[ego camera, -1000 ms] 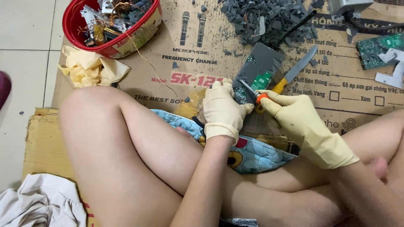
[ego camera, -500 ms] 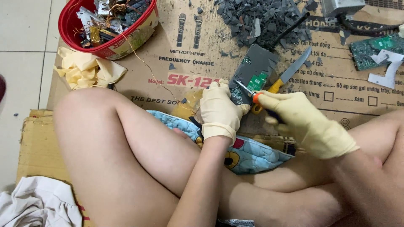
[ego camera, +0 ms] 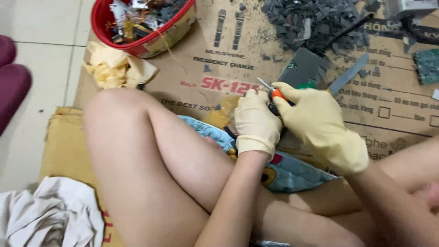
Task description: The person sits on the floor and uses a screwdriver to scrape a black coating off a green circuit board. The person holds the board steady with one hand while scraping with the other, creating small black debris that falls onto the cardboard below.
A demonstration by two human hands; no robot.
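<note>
**Gloved hands on a small screwdriver and dark part, over flattened cardboard**

We work from the left. At the far left lie a crumpled white cloth (ego camera: pixel 55 215) on the floor and, further up, a wad of yellow gloves (ego camera: pixel 114 68) beside a red bowl (ego camera: pixel 137 27) filled with mixed scrap. These rest on flattened cardboard (ego camera: pixel 210 59) spread over the floor tiles.

At centre, the left hand (ego camera: pixel 256 121), in a pale rubber glove, has its fingers curled and pressed around a small dark part that is largely hidden; we cannot tell its exact shape. Touching it, the right hand (ego camera: pixel 320 123) pinches an orange-handled screwdriver (ego camera: pixel 274 91), whose metal tip projects up and to the left past the left hand.

We judge the screwdriver light and stiff, the short handle best held close to the shaft for control. The gloves may slip on smooth plastic. The held part appears small, rigid and light; a firm grip on its edges suits it.

Just behind the hands sit a grey casing (ego camera: pixel 304 68) and a knife blade (ego camera: pixel 350 73). Further right lie a heap of grey plastic fragments (ego camera: pixel 320 20) and a green circuit board (ego camera: pixel 427 66), which we judge brittle.
</note>
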